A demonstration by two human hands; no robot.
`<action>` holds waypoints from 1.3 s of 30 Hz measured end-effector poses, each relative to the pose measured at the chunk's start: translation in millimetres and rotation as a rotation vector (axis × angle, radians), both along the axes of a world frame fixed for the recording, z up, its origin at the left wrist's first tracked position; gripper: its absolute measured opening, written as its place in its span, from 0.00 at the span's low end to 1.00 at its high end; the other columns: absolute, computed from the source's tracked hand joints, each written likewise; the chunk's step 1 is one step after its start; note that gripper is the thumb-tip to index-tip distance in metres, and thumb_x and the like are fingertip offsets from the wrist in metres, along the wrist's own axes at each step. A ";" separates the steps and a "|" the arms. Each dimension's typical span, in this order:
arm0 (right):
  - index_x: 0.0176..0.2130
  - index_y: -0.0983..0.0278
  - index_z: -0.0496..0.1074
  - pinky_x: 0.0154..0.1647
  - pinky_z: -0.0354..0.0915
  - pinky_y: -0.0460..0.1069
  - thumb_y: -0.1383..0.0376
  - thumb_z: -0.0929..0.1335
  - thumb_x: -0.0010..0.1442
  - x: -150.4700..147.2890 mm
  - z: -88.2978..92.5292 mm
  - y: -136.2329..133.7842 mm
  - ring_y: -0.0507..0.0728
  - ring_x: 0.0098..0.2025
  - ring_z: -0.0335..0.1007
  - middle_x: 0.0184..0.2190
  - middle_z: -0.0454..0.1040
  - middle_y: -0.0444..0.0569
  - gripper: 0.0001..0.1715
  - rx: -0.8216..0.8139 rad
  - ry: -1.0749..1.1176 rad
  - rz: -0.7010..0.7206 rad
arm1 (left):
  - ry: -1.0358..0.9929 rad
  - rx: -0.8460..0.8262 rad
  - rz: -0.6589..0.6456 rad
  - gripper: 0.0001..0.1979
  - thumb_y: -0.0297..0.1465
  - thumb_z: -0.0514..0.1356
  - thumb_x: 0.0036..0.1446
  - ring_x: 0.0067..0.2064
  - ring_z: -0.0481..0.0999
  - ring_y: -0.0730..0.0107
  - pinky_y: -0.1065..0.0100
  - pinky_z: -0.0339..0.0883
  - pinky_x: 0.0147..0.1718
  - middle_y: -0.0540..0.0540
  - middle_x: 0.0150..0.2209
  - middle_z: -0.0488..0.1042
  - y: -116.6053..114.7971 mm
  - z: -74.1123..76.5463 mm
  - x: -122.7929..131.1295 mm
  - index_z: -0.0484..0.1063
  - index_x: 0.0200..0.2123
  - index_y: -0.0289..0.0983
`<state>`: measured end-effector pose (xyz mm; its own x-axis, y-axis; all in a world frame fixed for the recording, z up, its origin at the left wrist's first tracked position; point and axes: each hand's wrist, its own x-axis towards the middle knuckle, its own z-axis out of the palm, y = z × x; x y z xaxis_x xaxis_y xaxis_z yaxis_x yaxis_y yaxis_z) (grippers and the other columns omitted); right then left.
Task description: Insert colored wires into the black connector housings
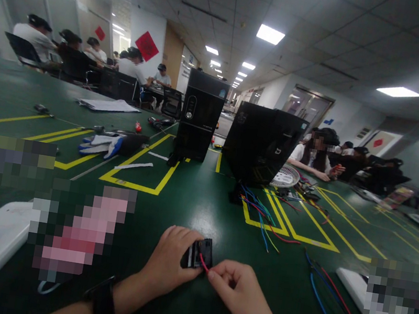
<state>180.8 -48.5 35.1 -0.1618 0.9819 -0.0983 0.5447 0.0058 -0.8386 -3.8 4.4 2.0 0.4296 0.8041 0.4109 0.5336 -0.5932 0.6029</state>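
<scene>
My left hand (172,257) is wrapped round a small black component (206,249), held just above the green table. A red wire (203,262) reaches from the front of this component to the pinched fingertips of my right hand (232,288). More red wire shows below my right forearm. A dark band is on my left wrist. Whether the wire's end sits inside the component cannot be made out.
Two black computer-like cases (200,118) stand ahead on the green table (195,197). Loose coloured wires (264,216) lie right of centre, blue and red wires (326,297) nearer. White devices flank both sides; gloves (106,145) lie left. A person (315,155) sits across at right.
</scene>
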 end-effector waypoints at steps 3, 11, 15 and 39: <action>0.26 0.69 0.72 0.18 0.44 0.43 0.58 0.66 0.57 9.1 5.0 3.7 0.47 0.19 0.49 0.16 0.58 0.39 0.17 0.008 -0.038 0.002 | 0.004 0.003 0.001 0.20 0.32 0.64 0.44 0.45 0.68 0.57 0.55 0.56 0.49 0.48 0.42 0.71 -1.0 0.2 0.2 0.67 0.43 0.43; 0.30 0.68 0.73 0.20 0.47 0.44 0.54 0.65 0.58 7.6 11.0 0.7 0.48 0.20 0.50 0.17 0.57 0.39 0.20 0.057 0.035 -0.036 | 0.004 -0.018 -0.002 0.20 0.31 0.64 0.43 0.44 0.68 0.57 0.55 0.57 0.48 0.49 0.41 0.71 -2.3 3.0 0.5 0.67 0.42 0.43; 0.30 0.68 0.71 0.20 0.46 0.43 0.52 0.65 0.58 -2.2 6.8 -5.0 0.47 0.20 0.48 0.17 0.55 0.38 0.21 0.043 0.112 -0.029 | -0.010 -0.019 -0.012 0.19 0.31 0.64 0.44 0.44 0.68 0.58 0.56 0.57 0.47 0.49 0.41 0.71 -2.0 4.4 1.4 0.67 0.42 0.43; 0.30 0.68 0.72 0.19 0.46 0.43 0.54 0.66 0.57 -2.3 5.2 -5.6 0.47 0.19 0.49 0.16 0.56 0.37 0.19 0.041 0.074 -0.039 | 0.007 -0.033 -0.014 0.19 0.30 0.64 0.44 0.44 0.68 0.58 0.55 0.56 0.49 0.49 0.41 0.72 -2.9 5.8 0.8 0.67 0.42 0.43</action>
<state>178.5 -54.1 40.3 -0.1292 0.9905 -0.0472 0.4814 0.0210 -0.8762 -3.0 1.5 7.8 0.4434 0.8111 0.3815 0.5299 -0.5805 0.6183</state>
